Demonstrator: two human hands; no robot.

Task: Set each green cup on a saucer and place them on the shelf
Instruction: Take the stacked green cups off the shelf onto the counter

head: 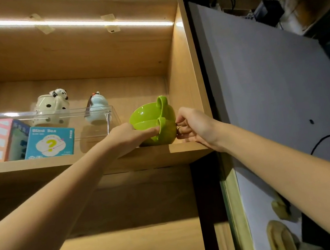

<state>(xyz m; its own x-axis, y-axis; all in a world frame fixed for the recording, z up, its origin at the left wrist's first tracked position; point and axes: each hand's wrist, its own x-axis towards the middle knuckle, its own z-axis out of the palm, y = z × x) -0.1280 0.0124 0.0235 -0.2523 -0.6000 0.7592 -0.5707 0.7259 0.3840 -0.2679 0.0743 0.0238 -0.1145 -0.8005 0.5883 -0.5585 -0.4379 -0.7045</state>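
Two glossy green cups stand stacked at the right end of the wooden shelf [80, 159], their handles towards me. The upper green cup [147, 111] is tilted and nested in the lower green cup [167, 134], which rests on the shelf board. My left hand [127, 135] reaches in from the left, its fingers pressed against the lower cup's side just under the upper cup. My right hand [193, 126] pinches the lower cup's right side. I see no saucer in view.
A clear plastic bin [96, 121] sits left of the cups, with a panda teapot [52, 107] and a pale blue figurine [97, 107] behind it. Boxes, one a blue "Blind Box" [49, 141], stand at the left. The cabinet side wall [186, 84] is close on the right.
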